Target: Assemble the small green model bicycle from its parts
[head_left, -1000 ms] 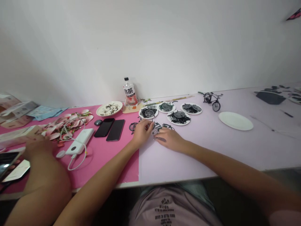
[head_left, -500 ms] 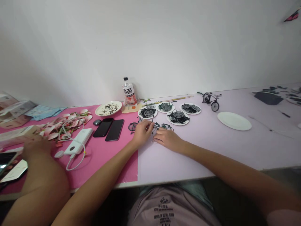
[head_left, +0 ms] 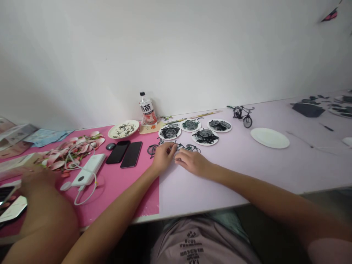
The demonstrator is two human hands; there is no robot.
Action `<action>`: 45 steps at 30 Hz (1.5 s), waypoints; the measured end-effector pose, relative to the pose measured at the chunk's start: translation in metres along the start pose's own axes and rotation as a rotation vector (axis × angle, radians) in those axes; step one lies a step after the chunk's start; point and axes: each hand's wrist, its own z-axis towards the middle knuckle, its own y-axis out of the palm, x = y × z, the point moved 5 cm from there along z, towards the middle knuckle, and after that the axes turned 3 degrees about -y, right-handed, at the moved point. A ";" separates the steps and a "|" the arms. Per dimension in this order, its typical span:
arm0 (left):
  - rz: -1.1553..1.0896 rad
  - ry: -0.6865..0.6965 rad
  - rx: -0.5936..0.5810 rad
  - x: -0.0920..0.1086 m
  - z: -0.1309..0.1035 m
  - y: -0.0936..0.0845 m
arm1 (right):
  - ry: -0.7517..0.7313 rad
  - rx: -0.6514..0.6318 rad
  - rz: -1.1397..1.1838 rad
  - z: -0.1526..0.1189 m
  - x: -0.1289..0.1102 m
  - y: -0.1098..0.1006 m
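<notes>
At the seam between the pink and pale lilac table coverings, my two hands are close together. My left hand (head_left: 162,157) has its thumb and fingers pinched; whatever lies between them is too small to make out. Just to its right, my right hand (head_left: 194,162) has bent fingers drawn together, their tips hidden from me. Right behind the hands lie dark model bicycle parts, with a wheel (head_left: 151,150) on the left and another wheel (head_left: 193,148) on the right. Beyond them, small white plates hold black wheels (head_left: 170,132), green parts (head_left: 191,125) and more black pieces (head_left: 205,138).
An assembled model bicycle (head_left: 242,115) stands near the wall. An oval white plate (head_left: 270,138) lies at right. Leftward are two phones (head_left: 131,154), a drink bottle (head_left: 147,110), a power bank (head_left: 89,169) and pink petals (head_left: 70,148). Another person's arm (head_left: 45,205) rests at far left.
My view has turned slightly, so the table things sit a little further left. The fingers of my right hand have drawn closer together; my left hand keeps its pinch.
</notes>
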 end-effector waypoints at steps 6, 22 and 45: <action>-0.126 -0.021 -0.028 0.014 -0.003 0.001 | 0.175 0.169 0.203 0.001 0.030 -0.023; -0.480 -0.210 -0.158 0.044 -0.016 0.013 | 0.288 0.297 0.337 0.001 0.042 -0.032; -0.449 -0.227 -0.095 0.035 -0.014 0.012 | 0.211 0.203 0.247 -0.004 0.045 -0.030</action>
